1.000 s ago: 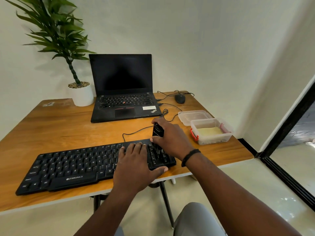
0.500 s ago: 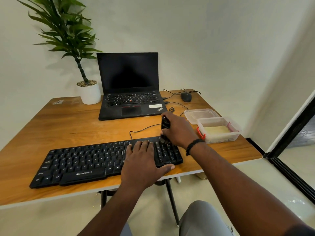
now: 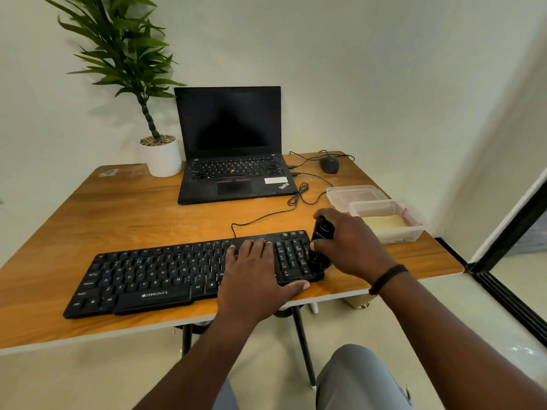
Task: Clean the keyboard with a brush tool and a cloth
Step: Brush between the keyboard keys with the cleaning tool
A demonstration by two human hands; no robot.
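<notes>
Black keyboard [image 3: 183,270] lying along the near edge of the wooden tabletop [image 3: 133,214], cable running back toward the laptop [image 3: 233,149]. Left hand [image 3: 254,276] laid flat on the keys just left of the number pad, fingers stretched forward and close together, thumb out along the keyboard's front edge. Right hand [image 3: 349,244] wrapped around a black brush tool [image 3: 322,232], held roughly upright with its lower end down on the number pad at the keyboard's right end; bristles hidden among keys and fingers. Dark band [image 3: 387,278] around the right wrist. Just right of that hand, a clear plastic container [image 3: 390,229] with something pale yellow inside, possibly the cloth, hard to tell; its lid [image 3: 355,195] flat on the tabletop just behind it. Farther back, a dark mouse [image 3: 329,164] near the far right corner. White pot with a green plant [image 3: 161,156] beside the laptop on the left.
</notes>
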